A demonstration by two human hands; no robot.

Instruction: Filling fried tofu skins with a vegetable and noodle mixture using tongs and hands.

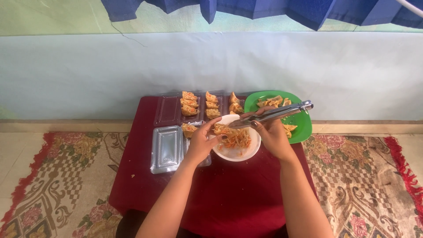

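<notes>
My right hand (272,134) grips metal tongs (282,112), whose tips reach down into a white bowl (238,154) of orange shredded filling (235,137). My left hand (202,143) rests at the bowl's left rim, fingers touching a stuffed fried piece (219,129) at the bowl's edge. Behind the bowl, clear plastic boxes (169,110) hold rows of filled fried pieces (189,103). A green plate (302,128) with more fried pieces sits to the right, partly hidden by my right hand.
Everything stands on a low table with a dark red cloth (229,194). An empty clear box (166,149) lies at the left. Patterned rugs (57,176) cover the floor on both sides. A pale wall (211,66) rises right behind the table.
</notes>
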